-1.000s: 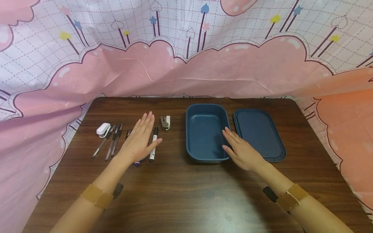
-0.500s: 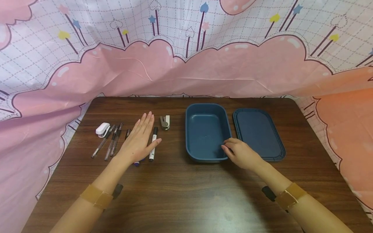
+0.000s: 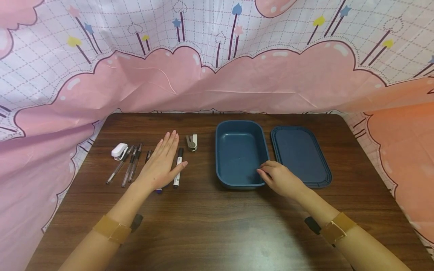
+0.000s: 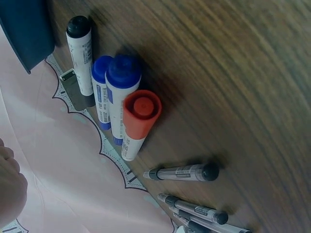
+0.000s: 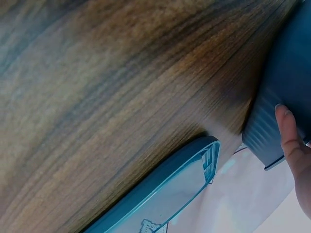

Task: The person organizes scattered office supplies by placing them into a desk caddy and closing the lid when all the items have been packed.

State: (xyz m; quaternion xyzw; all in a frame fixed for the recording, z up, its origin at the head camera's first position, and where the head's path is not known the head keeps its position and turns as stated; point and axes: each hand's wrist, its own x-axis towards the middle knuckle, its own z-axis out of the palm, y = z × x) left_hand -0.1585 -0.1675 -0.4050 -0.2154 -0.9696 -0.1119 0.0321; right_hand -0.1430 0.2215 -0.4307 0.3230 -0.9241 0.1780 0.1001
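Now the right hand point(image 3: 281, 180) curls its fingers over the near right rim of the blue box point(image 3: 240, 153), the thumb against the ribbed outer wall as the right wrist view shows point(image 5: 290, 141). A second ago this hand lay flat with straight fingers along that rim; the fingers have since folded, so the grip has gone from a resting touch to a hold on the box wall, which suggests the box is being steadied or readied for a shift. The box itself sits where it was, right of the surface's centre, open and with nothing in it, and its lid point(image 3: 300, 156) lies flat just beside it toward the right edge.

The left hand point(image 3: 161, 163) has not moved: it lies with fingers straight and together over the markers point(image 4: 119, 99) toward the left part of the surface, clamped on nothing. A black-capped marker point(image 3: 178, 166) lies just beside its thumb, several clear pens point(image 3: 127, 165) lie just left of it, a white stapler point(image 3: 119, 150) rests farther toward the left edge, and a small grey-and-white clip-like tool point(image 3: 192, 142) lies nearer the back edge.
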